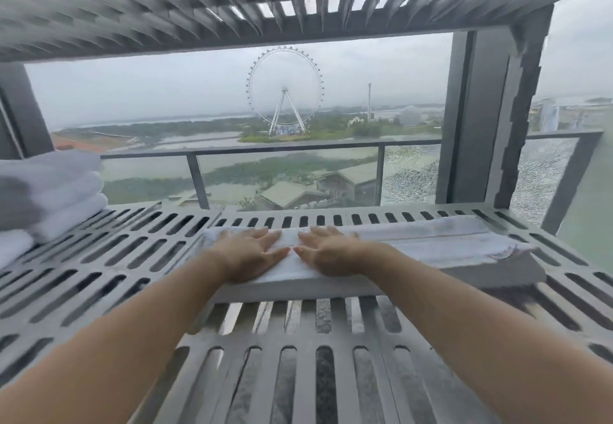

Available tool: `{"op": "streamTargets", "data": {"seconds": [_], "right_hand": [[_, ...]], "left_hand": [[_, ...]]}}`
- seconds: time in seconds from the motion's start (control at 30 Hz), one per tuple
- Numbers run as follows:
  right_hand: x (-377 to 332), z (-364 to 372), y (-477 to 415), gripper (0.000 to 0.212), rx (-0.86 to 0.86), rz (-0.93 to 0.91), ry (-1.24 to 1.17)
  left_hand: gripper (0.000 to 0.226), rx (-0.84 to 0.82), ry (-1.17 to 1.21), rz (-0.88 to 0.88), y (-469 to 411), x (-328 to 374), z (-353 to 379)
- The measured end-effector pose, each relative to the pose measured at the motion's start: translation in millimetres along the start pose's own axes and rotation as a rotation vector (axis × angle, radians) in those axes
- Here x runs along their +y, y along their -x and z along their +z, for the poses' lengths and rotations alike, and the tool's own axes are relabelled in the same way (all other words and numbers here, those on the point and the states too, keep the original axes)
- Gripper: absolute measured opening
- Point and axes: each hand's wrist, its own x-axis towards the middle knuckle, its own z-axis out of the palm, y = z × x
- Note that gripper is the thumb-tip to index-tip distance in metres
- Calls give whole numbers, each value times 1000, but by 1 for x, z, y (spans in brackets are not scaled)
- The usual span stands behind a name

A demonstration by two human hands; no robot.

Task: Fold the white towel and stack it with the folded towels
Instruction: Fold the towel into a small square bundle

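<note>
The white towel lies on the gray shelf with holes, in the middle and out to the right. It is already folded into a long, thin strip. The left hand and the right hand lie flat on its left part, side by side. The fingers are straight and press down; they do not grab anything.

What could go wrong? The right end looks loose and a bit messy. If the hands fold it over without lining up the edges, the towel may come out crooked. The cloth could also catch in the holes and bunch up.

The strip's long side runs from left to right, across the person's view. The folded towels sit in a pile at the far left, well apart from it.
</note>
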Motion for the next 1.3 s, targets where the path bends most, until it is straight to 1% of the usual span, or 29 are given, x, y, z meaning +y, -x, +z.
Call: {"op": "streamTargets", "data": {"seconds": [0.13, 0.2, 0.3, 0.43, 0.53, 0.6, 0.7, 0.73, 0.8, 0.9, 0.97, 1.07, 1.1, 1.17, 1.23, 1.3], "right_hand": [[-26, -1, -20, 56, -14, 48, 12], [-38, 0, -29, 57, -4, 70, -6], [-56, 9, -40, 53, 31, 67, -26], [-60, 19, -41, 52, 94, 56, -32], [-57, 19, -37, 52, 113, 39, -51], [-60, 18, -32, 49, 196, -9, -102], [-61, 19, -23, 33, 431, -109, -225], [-61, 20, -20, 29, 495, -143, -237], [-62, 22, -16, 20, 549, -202, -223], [-65, 21, -17, 14, 530, -258, -209], [-68, 18, -18, 13, 485, -261, -211], [-74, 14, -19, 11, 432, -267, -247], [-78, 14, -19, 13, 404, -284, -269], [-88, 13, -17, 29, 308, -321, -299], [-98, 11, -15, 46, 216, -355, -267], [-104, 11, -13, 53, 193, -382, -207]], "left_hand": [[66, 19, 39, -9, 11, -31, 6], [65, 17, 68, -12, 11, -35, 8], [61, 27, 88, 6, 8, -36, 12], [58, 23, 171, 57, 7, -40, 13], [59, 39, 175, 85, 6, -40, 14], [60, 35, 180, 99, 8, -43, 15], [55, 61, 214, 187, 13, -58, 12], [50, 93, 244, 206, 17, -67, 11], [36, 215, 276, 226, 26, -88, 10], [19, 425, 239, 210, 39, -112, 8], [20, 486, 245, 182, 46, -119, 8], [26, 468, 246, 168, 52, -125, 8], [27, 459, 242, 163, 54, -127, 8], [21, 441, 242, 142, 56, -130, 6], [13, 409, 259, 144, 57, -131, 5], [10, 376, 265, 166, 58, -130, 4]]}}
